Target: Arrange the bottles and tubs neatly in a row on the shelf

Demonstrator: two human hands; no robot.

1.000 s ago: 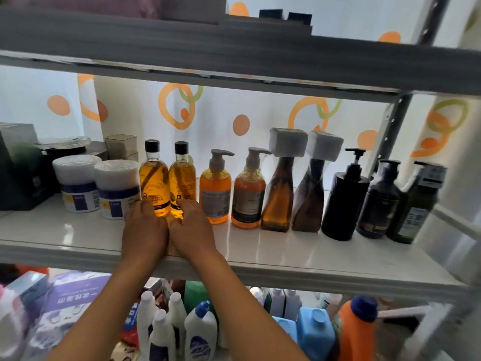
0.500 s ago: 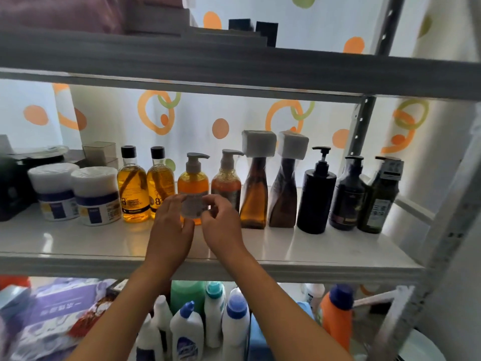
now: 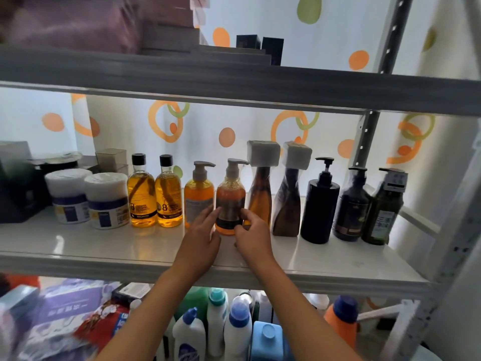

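Note:
On the white shelf (image 3: 104,246) stands a row: two white tubs (image 3: 68,196) (image 3: 106,201), two amber bottles (image 3: 141,199) (image 3: 168,199), an orange pump bottle (image 3: 199,194), a dark-label orange pump bottle (image 3: 230,196), two brown twisted bottles (image 3: 260,194) (image 3: 289,204), a black pump bottle (image 3: 321,207) and two dark bottles (image 3: 352,204) (image 3: 385,209). My left hand (image 3: 201,235) presses its fingers on the left side of the dark-label orange pump bottle. My right hand (image 3: 253,235) curls against its right side. The bottle stands upright between them.
A grey shelf board (image 3: 234,82) hangs close above the bottle tops. A metal upright (image 3: 364,142) stands at the back right. A black box (image 3: 18,188) and small containers sit behind the tubs. Cleaning bottles (image 3: 216,327) and packets fill the shelf below.
Both hands have moved right along the row, from the amber bottles, past the first orange pump bottle, to the dark-label orange pump bottle. The view has shifted right too.

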